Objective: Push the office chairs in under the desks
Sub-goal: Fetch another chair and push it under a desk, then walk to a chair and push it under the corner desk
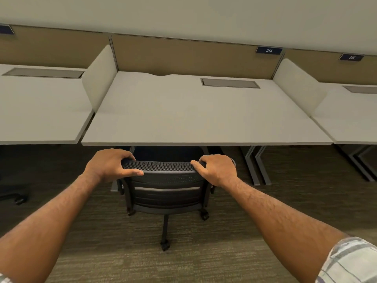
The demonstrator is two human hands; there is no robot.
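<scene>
A black mesh-backed office chair (166,193) on castors stands in front of the middle white desk (191,119). Its seat is hidden under the desk's front edge; the backrest and rear castors stick out over the carpet. My left hand (111,164) grips the left end of the backrest's top rail, fingers over the far side, thumb on the near side. My right hand (217,169) grips the right end the same way.
White desks stand to the left (40,111) and right (350,123), split by low cream dividers. Grey desk legs (256,166) stand right of the chair. Another chair's black base (15,198) shows at the far left on the carpet. A sign reads 214 (269,50).
</scene>
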